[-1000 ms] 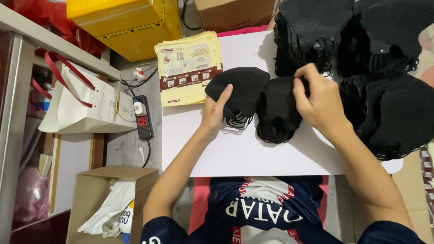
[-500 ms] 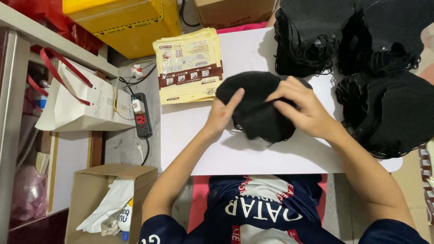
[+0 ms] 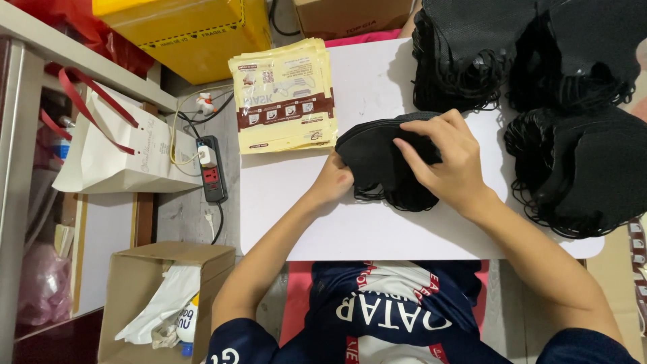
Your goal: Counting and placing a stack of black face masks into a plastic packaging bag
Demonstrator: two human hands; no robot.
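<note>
The small stack of black masks (image 3: 384, 158) lies in the middle of the white bench (image 3: 377, 229). The left hand (image 3: 331, 182) grips its near edge, and the right hand (image 3: 448, 158) presses flat on top with fingers spread.

The stack could slide apart if the hands let go on one side, I think. The thin ear loops may catch on fingers and pull a mask out.

Big piles (image 3: 579, 168) of masks sit just to the right and behind. The packets (image 3: 283, 94) lie to the left. A power strip (image 3: 212, 168) and a box (image 3: 162, 296) are on the floor.
</note>
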